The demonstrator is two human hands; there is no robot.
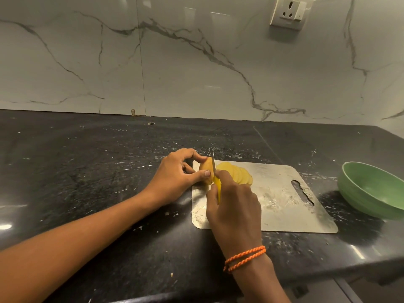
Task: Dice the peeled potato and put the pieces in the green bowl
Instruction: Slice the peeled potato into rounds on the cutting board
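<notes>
Left hand pinches the uncut end of the potato at the left edge of a steel cutting board on a black speckled counter. Right hand, orange cord on its wrist, grips a yellow-handled knife, blade upright in the potato; cut slices lean fanned to the right. Green bowl sits right of the board, apart from it; marble wall with socket behind.

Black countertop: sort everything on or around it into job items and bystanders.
Job: peeled yellow potato, fanned potato slices, yellow-handled knife, steel cutting board, green bowl, left hand, right hand.
Bystanders: white wall socket, orange thread bracelet.
</notes>
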